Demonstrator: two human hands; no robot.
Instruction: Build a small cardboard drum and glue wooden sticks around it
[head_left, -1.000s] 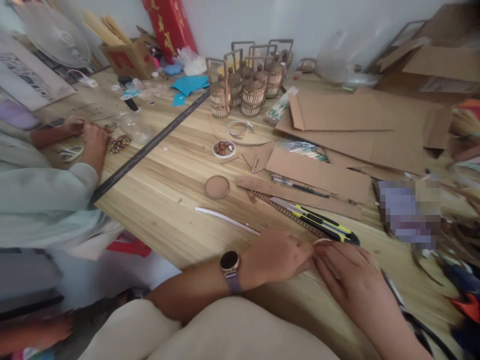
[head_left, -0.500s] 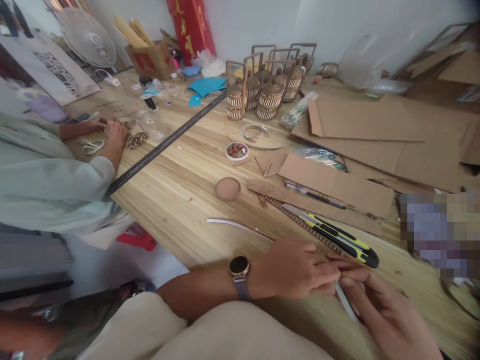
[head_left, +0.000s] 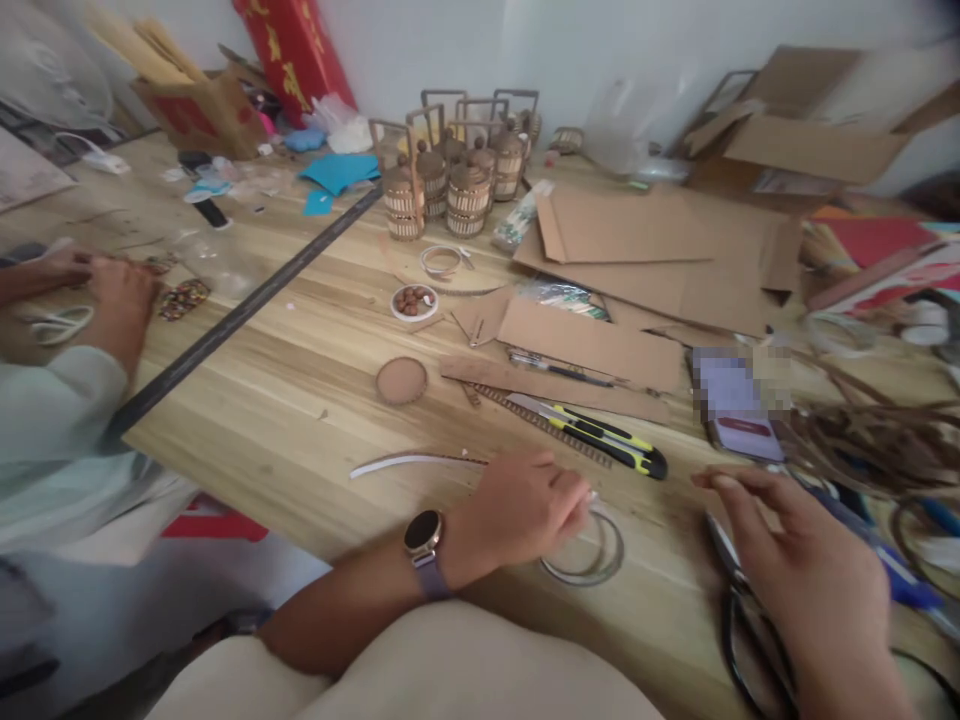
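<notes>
- Head view: the left hand (head_left: 521, 510) is near the front edge of the bench (head_left: 330, 400), with its fingers curled shut on the coiled strip (head_left: 616, 560).
- The coiled strip makes a round ring with more than one loop. It hangs out from the fingertips to the right and toward the front edge. It is round, so it has no clear long way, and its open middle faces up to the camera.
- The right hand (head_left: 817, 570) is apart from the ring, over to the right. Its thumb and first finger are pinched together; I cannot tell if something tiny is between them.
- The scissors (head_left: 731, 565) are just beside the right hand. Their tip points to the back edge and their black handles to the front edge.
- The yellow and black cutter (head_left: 607, 435) lies slantwise past the left hand. Its blade points to the back left corner, its fat end to the front right corner.
- The white strip (head_left: 397, 462) is long and bent. It runs from left to right, up to the left hand.
- The round disc (head_left: 401, 381) lies flat beyond the white strip.
</notes>
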